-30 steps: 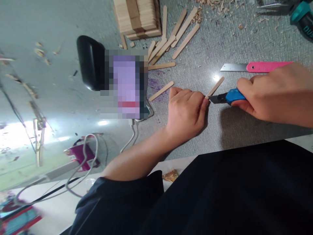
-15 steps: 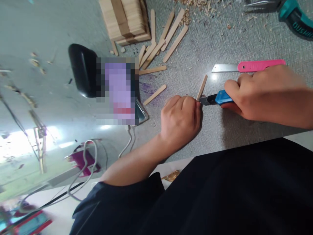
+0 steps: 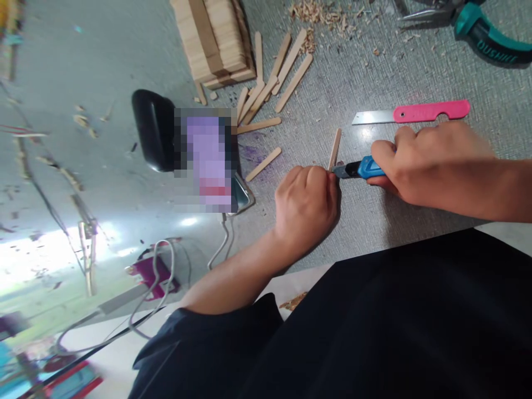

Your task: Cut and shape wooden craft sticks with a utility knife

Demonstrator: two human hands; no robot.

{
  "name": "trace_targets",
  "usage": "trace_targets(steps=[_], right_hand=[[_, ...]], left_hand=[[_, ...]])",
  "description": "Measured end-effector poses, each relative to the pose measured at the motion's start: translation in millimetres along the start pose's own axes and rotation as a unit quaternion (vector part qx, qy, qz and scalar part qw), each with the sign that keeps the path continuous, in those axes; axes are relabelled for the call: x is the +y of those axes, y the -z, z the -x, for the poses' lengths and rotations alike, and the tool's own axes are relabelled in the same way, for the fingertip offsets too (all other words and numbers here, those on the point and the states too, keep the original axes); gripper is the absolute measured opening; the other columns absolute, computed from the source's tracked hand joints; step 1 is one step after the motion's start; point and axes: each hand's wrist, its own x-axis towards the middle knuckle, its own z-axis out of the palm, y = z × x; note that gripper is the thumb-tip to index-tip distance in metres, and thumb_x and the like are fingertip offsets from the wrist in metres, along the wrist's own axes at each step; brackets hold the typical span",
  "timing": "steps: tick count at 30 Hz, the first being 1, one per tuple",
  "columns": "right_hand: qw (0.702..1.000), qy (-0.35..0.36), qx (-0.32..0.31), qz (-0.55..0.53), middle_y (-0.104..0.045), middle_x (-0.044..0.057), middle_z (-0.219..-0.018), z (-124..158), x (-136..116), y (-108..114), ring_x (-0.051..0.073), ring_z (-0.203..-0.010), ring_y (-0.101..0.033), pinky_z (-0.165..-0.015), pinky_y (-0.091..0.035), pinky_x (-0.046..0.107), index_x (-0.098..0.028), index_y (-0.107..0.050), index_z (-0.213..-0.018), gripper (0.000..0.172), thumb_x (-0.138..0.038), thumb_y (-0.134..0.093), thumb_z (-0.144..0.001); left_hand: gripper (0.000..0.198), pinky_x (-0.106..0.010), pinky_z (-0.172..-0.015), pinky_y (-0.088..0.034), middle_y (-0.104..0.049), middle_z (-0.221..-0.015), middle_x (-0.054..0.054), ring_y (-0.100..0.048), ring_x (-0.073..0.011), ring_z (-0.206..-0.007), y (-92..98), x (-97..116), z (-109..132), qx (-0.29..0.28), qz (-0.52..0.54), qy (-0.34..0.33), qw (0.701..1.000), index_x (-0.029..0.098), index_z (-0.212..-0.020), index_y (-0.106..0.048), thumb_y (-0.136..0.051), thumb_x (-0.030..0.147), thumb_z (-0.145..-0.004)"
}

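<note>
My left hand (image 3: 306,208) is closed on the lower end of a wooden craft stick (image 3: 334,147), which stands up nearly upright from my fingertips on the grey mat (image 3: 374,77). My right hand (image 3: 432,163) grips a blue utility knife (image 3: 359,168), its dark blade tip touching the stick just above my left fingers. The stick's lower end is hidden inside my left hand.
Several loose craft sticks (image 3: 266,94) lie beside a bundled stack of sticks (image 3: 216,39) at the top. A pink-handled metal ruler (image 3: 411,113) lies beyond my right hand. Teal-handled pliers (image 3: 469,27) and wood shavings (image 3: 316,11) are at the top right. A black object (image 3: 152,130) and cables (image 3: 153,271) are on the left.
The stick in my left hand has swung from leaning right to nearly upright. Both hands and the knife have shifted slightly left in view.
</note>
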Motion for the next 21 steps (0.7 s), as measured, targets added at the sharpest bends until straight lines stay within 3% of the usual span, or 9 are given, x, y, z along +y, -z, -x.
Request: trace_targets(steps=[6, 14, 17, 21], right_hand=[[0.998, -0.017, -0.055, -0.009, -0.077, 0.022, -0.103, -3, -2, 2, 0.026, -0.072, -0.056, -0.071, -0.026, 0.04, -0.013, -0.074, -0.136, 0.069, -0.057, -0.023, -0.122], [0.999, 0.0, -0.031, -0.011, -0.081, 0.022, -0.103, -2, 4, -3, 0.029, -0.077, -0.065, -0.073, -0.029, 0.04, -0.011, -0.072, -0.138, 0.069, -0.062, -0.029, -0.123], [0.999, 0.02, -0.047, -0.012, -0.081, 0.018, -0.099, -1, 13, -1, 0.03, -0.076, -0.065, -0.071, -0.028, 0.041, -0.013, -0.072, -0.141, 0.08, -0.071, -0.02, -0.122], [0.995, -0.004, -0.09, -0.05, -0.075, 0.01, -0.081, -4, 22, 6, 0.029, -0.072, -0.063, -0.07, -0.03, 0.041, -0.021, -0.078, -0.122, 0.08, -0.078, -0.022, -0.12]], left_hand=[[0.038, -0.043, -0.071, -0.031, -0.056, -0.075, -0.003, -0.05, -0.023, -0.07, -1.5, -2, 5, -0.017, 0.003, 0.027, 0.999, 0.029, -0.085, -0.042, -0.052, 0.034, -0.122], [0.036, -0.042, -0.069, -0.028, -0.056, -0.072, -0.001, -0.048, -0.0202, -0.067, 4.4, -3, 1, -0.022, 0.025, 0.028, 0.999, 0.028, -0.083, -0.045, -0.056, 0.028, -0.117], [0.037, -0.04, -0.067, -0.031, -0.055, -0.07, 0.0, -0.049, -0.0185, -0.065, 11.7, -4, -2, -0.037, 0.087, 0.07, 0.993, 0.027, -0.081, -0.048, -0.058, 0.032, -0.116], [0.047, -0.039, -0.068, -0.038, -0.059, -0.067, 0.0, -0.054, -0.0179, -0.064, 15.6, -4, -5, -0.028, 0.173, 0.118, 0.977, 0.026, -0.076, -0.053, -0.055, 0.04, -0.121]])
